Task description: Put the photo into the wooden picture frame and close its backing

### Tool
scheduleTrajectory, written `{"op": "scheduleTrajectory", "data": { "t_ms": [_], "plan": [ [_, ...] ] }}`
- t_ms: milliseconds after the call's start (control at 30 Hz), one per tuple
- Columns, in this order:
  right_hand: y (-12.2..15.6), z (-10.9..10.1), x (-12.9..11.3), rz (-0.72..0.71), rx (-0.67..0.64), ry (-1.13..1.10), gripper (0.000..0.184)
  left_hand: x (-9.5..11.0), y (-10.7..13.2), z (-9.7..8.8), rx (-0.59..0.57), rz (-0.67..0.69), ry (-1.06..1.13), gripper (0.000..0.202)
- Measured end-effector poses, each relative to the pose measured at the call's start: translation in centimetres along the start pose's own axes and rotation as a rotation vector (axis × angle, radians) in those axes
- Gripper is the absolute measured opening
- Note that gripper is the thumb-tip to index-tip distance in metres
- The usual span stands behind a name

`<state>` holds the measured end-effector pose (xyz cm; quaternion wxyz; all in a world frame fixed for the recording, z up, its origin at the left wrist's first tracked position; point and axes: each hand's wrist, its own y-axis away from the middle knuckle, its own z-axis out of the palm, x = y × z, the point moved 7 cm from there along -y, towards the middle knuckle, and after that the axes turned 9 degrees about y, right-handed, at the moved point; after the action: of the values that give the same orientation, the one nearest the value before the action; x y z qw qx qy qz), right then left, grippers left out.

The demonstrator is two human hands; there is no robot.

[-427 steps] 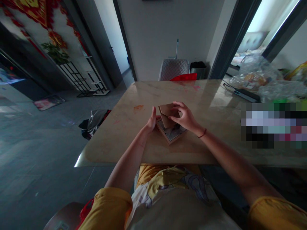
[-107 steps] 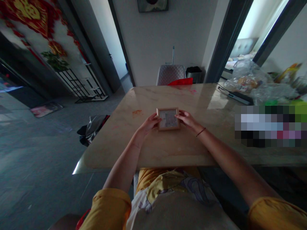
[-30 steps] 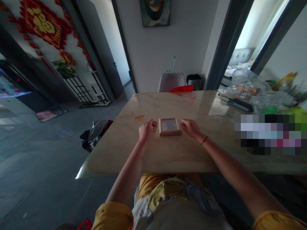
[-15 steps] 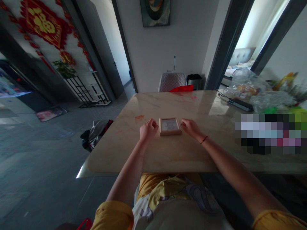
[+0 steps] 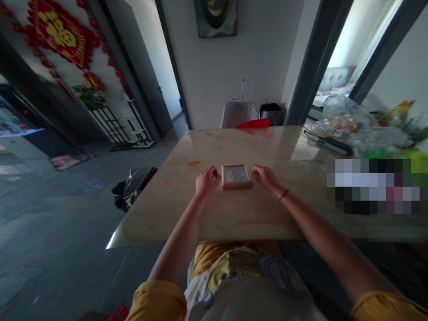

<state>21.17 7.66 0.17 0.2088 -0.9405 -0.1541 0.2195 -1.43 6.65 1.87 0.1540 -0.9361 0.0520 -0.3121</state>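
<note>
Pale-brown picture frame (image 5: 236, 184), flat on the counter (image 5: 247, 215)
It lies just right of your left hand (image 5: 207, 181) and just left of your right hand (image 5: 265, 177), both loosely clenched (red bracelet (image 5: 284, 195) on the right).

I watch through one head-worn camera, looking forward and down along the person's own line of sight. The shirt (image 5: 244, 294) sits nearest, filling the bottom edge. Past it the table (image 5: 160, 205) spreads across my view, with the frame (image 5: 236, 174) close to the centre, between left hand (image 5: 207, 182) and right hand (image 5: 265, 179). My field is wide, reaching the floor (image 5: 56, 227) at picture left and the far wall (image 5: 267, 53) up top.
</note>
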Motion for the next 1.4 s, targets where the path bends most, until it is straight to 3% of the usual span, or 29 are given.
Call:
{"op": "scheduleTrajectory", "data": {
  "t_ms": [133,267,600,933,1100,1200,1267,1333,1400],
  "plan": [
    [-0.1,1.0,1.5,0.166,0.015,-0.103,0.016,0.0,-0.2,1.7,-0.099,0.099,0.146,0.021],
    [-0.1,2.2,1.8,0.217,-0.042,-0.086,0.016,-0.3,0.1,3.6,-0.245,0.112,0.139,0.038],
    [0.3,3.4,1.4,0.291,-0.081,-0.228,0.022,0.4,0.8,3.7,-0.308,0.186,0.019,0.072],
    [0.4,3.6,1.7,0.352,0.018,-0.397,0.025,0.0,0.6,3.8,-0.298,0.168,-0.036,0.069],
    [0.3,3.4,1.4,0.321,0.008,-0.333,0.02,0.2,0.8,3.9,-0.304,0.192,0.004,0.064],
    [0.1,3.1,1.1,0.255,-0.061,-0.257,0.015,-0.3,0.4,4.2,-0.27,0.138,0.117,0.065],
    [-0.2,2.3,1.0,0.183,-0.088,-0.227,0.02,-1.1,-0.2,4.0,-0.216,0.03,0.281,0.062],
    [-0.5,1.0,1.4,0.181,-0.083,-0.233,0.039,-1.9,-0.8,3.2,-0.139,-0.102,0.511,0.051],
    [-0.6,0.0,2.2,0.252,-0.134,-0.418,0.059,-2.4,-1.1,2.1,-0.089,-0.209,0.763,0.049]
  ]
}}
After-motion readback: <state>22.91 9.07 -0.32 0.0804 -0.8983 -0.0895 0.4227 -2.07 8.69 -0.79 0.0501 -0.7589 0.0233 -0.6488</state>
